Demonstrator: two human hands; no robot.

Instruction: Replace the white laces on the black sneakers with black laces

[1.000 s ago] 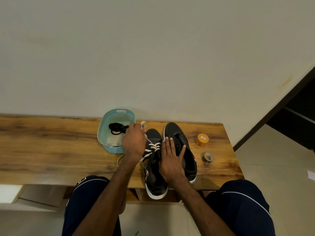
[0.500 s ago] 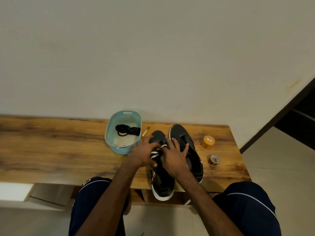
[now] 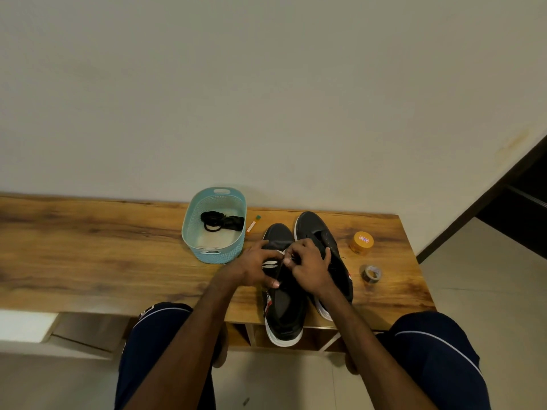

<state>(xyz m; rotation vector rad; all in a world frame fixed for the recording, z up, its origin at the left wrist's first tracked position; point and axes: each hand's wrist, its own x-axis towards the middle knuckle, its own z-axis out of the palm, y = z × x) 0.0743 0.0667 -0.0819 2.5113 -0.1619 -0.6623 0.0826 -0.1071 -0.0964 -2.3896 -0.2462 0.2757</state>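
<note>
Two black sneakers with white soles lie side by side on the wooden bench. The left sneaker [image 3: 284, 306] still carries a white lace [image 3: 269, 264] across its eyelets; the right sneaker [image 3: 318, 229] shows no lace. My left hand [image 3: 251, 269] grips the left sneaker's side at the lacing. My right hand [image 3: 307, 266] pinches the white lace at the upper eyelets. A coil of black laces [image 3: 222, 221] lies in the light blue basket [image 3: 192, 232] to the left of the shoes.
A small orange-and-white tube [image 3: 252, 224] lies between basket and shoes. An orange-lidded jar [image 3: 361, 242] and a tape roll [image 3: 371, 273] sit right of the shoes. The bench's [image 3: 88, 253] front edge is near my knees; a wall stands behind.
My left hand came back from the basket to the left sneaker. My right hand went from lying flat on the shoes to pinching the white lace.
</note>
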